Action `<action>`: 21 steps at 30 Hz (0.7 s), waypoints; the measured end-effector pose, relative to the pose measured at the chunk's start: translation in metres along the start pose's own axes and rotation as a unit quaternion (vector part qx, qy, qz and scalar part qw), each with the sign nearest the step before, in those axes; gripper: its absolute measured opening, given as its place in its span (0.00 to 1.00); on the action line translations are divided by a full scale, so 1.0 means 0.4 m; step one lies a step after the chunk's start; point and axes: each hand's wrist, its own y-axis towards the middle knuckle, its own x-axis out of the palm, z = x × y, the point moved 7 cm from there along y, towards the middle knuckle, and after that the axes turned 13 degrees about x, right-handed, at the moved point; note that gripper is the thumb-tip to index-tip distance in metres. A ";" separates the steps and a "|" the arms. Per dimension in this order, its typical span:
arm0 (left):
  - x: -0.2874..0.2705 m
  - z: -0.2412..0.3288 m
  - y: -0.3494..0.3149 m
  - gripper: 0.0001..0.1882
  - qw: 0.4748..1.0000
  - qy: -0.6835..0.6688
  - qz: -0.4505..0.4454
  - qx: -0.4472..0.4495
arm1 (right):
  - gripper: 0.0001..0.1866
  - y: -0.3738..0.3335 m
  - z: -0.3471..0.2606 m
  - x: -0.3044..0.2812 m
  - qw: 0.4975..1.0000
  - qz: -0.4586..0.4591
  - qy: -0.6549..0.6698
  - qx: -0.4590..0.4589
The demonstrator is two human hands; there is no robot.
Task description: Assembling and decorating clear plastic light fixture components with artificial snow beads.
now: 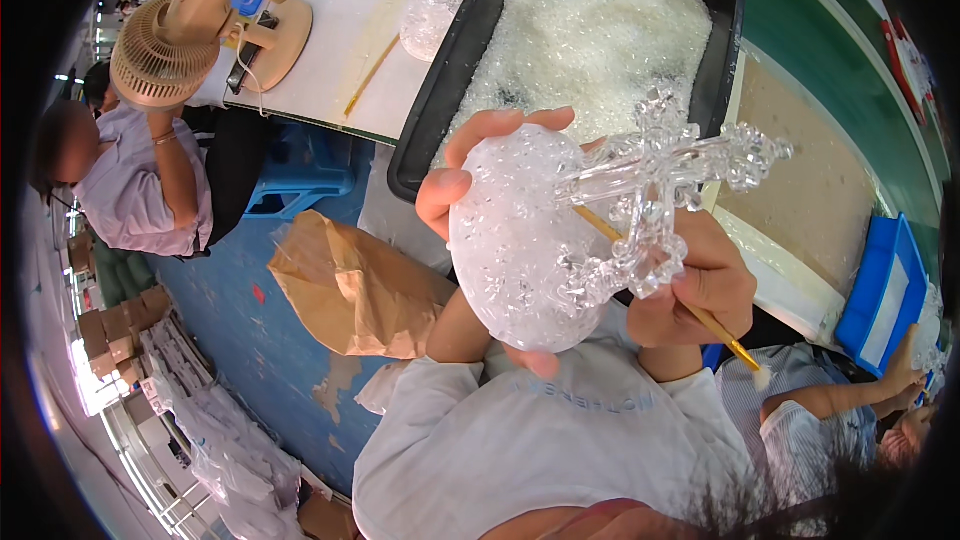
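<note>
Hovering near the tray's edge (462, 65), left fingers (445, 190) grasp an ornament (520, 240), right fingers (712, 285) a brush (718, 326).

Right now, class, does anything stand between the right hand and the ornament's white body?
Yes: in this view, the clear cross stands between the right hand, which holds a paintbrush, and the white body that the left hand cups.

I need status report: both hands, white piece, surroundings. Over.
Left hand grips white rounded piece bearing clear cross. Right hand holds brush, bristles pointing away from piece. Black tray of whitish granules beyond both hands.
</note>
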 end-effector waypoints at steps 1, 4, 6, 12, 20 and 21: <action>0.000 -0.002 -0.001 0.63 1.000 -0.010 0.006 0.005 | 0.15 0.002 0.000 0.002 1.000 -0.011 -0.003 -0.001; -0.006 -0.016 0.000 0.63 0.999 -0.024 0.034 0.034 | 0.15 0.002 0.000 0.007 0.999 -0.018 -0.026 -0.002; -0.015 -0.013 0.001 0.63 0.996 -0.028 0.056 0.058 | 0.14 0.000 -0.001 0.009 0.999 -0.015 -0.046 -0.001; -0.009 -0.007 -0.003 0.63 0.999 -0.011 0.018 0.027 | 0.16 -0.002 0.002 0.003 1.000 0.010 -0.029 0.001; -0.029 -0.035 -0.005 0.64 0.991 -0.087 0.033 0.094 | 0.20 0.015 -0.010 0.018 0.998 -0.039 -0.040 0.008; -0.036 -0.041 -0.004 0.65 0.989 -0.093 0.037 0.107 | 0.20 0.017 -0.011 0.024 0.998 -0.047 -0.050 0.008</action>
